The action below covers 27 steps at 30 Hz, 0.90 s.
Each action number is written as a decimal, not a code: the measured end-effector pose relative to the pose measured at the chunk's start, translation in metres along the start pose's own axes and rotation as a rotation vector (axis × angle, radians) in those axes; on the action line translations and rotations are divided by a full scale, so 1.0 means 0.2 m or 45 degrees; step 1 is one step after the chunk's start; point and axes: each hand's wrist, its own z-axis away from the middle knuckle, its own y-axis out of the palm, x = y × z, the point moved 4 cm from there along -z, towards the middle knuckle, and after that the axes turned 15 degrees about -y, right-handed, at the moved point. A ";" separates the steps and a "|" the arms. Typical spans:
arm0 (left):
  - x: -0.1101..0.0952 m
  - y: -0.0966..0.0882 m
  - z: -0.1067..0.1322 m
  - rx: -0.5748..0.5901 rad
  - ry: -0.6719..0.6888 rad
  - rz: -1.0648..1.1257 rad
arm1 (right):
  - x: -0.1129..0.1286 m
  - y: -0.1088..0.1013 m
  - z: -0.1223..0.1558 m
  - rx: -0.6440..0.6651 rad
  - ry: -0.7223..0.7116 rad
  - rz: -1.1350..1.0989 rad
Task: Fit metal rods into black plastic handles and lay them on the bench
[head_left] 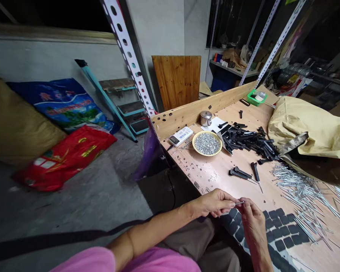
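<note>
My left hand (218, 202) is closed, thumb and fingers pinching a thin metal rod (239, 203). My right hand (252, 217) pinches the rod's other end; whatever else may sit between those fingertips is too small to make out. Both hands are over the near table edge, above rows of dark square pads (280, 223). Beyond them lie a few black plastic handles (240, 173) with thin rods sticking out. A yellow bowl (195, 148) is full of small shiny metal pieces, possibly nuts. Similar pieces (214, 175) are scattered in front of it.
On the right, loose metal rods (306, 192) lie beside a large tan sack (308, 124). Black plastic parts (243, 139) are heaped behind. A white scale-like device (181, 136), a metal cup (206, 118) and a green basket (256, 98) stand along the wooden back board (184, 119).
</note>
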 end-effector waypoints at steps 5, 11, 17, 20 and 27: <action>-0.01 0.03 0.01 -0.455 0.335 -0.337 | 0.11 -0.01 0.00 -0.012 -0.205 0.288; -0.01 0.06 0.01 -0.544 0.452 -0.513 | 0.11 -0.05 0.02 0.031 -0.203 0.343; 0.00 0.05 -0.02 -0.423 0.270 -0.461 | 0.13 -0.10 0.01 0.235 -0.270 0.287; -0.02 0.08 -0.01 -0.536 0.404 -0.635 | 0.14 -0.12 0.01 0.285 -0.303 0.320; -0.02 0.12 0.01 -0.589 0.511 -0.901 | 0.16 -0.15 0.04 0.313 -0.425 0.434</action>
